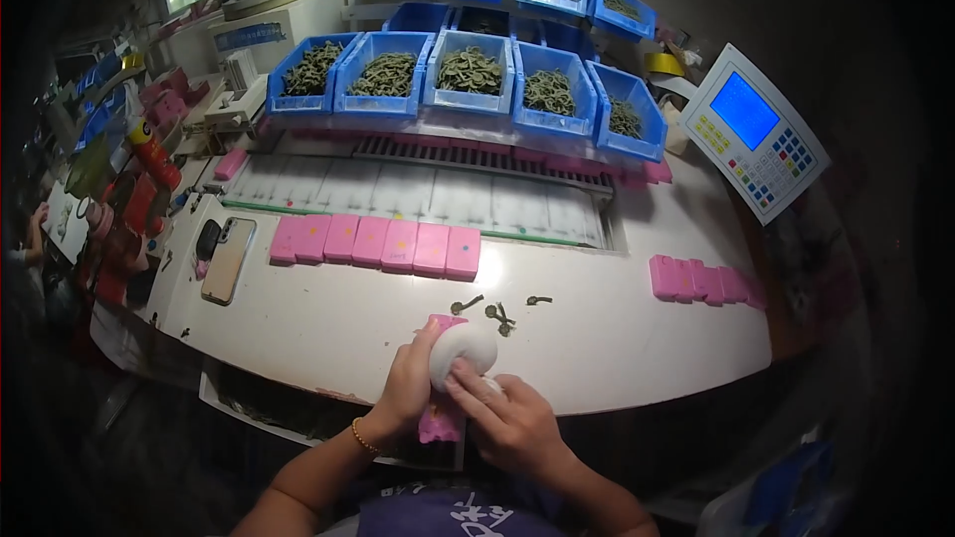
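Observation:
Close to the table's near edge, my left hand (403, 378) is closed around a pink rubber block (441, 426), whose lower end sticks out ragged below. A round white soft pad (466, 341) with a dimpled middle covers most of the block. The fingers of my right hand (519, 428) are bunched on the pad and press into its lower right part. Just beyond the pad lie several small dark-green pieces with round heads and stems (491, 312). Under the pad, the block's face is hidden.
A row of pink blocks (401, 245) and a phone (229, 261) lie left of centre; more pink blocks (696, 280) lie right. Blue bins (386, 107) of green pieces stand behind a slotted grille (477, 161). A control panel (756, 134) leans at right. Another person's hand (40, 216) shows far left.

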`<action>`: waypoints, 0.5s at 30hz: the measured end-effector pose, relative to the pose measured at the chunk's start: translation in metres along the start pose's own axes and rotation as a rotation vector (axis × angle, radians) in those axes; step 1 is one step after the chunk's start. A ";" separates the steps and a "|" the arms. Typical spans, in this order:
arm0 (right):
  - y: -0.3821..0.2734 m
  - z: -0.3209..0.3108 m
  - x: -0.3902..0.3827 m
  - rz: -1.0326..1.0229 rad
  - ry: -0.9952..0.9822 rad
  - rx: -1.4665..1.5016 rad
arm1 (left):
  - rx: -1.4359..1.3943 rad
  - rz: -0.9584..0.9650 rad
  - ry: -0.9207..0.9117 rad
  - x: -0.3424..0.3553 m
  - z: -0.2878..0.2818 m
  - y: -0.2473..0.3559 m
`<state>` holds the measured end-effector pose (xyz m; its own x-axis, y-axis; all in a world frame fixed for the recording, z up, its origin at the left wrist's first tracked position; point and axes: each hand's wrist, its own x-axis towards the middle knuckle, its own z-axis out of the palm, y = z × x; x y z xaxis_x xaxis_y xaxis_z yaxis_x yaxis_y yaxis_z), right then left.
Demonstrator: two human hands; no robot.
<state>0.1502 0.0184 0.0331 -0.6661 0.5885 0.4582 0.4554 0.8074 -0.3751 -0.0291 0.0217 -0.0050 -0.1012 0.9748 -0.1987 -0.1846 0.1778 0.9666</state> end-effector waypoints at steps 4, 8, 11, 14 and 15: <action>0.011 -0.004 0.000 0.008 0.053 0.083 | -0.088 -0.084 -0.093 -0.006 -0.005 0.001; 0.008 -0.002 -0.012 0.029 0.355 0.038 | -0.212 -0.275 -0.082 -0.006 -0.010 0.011; -0.003 0.010 -0.010 -0.089 0.112 0.097 | -0.124 -0.085 -0.141 -0.004 -0.001 0.011; -0.003 0.004 -0.007 -0.006 0.142 0.176 | 0.044 0.000 -0.084 -0.001 -0.004 0.006; -0.002 -0.001 -0.008 0.028 0.293 0.205 | 0.107 0.017 -0.080 -0.002 -0.007 0.003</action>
<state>0.1553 0.0123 0.0308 -0.4435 0.6212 0.6461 0.3232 0.7832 -0.5312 -0.0361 0.0191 -0.0027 -0.0242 0.9847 -0.1727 -0.0776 0.1704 0.9823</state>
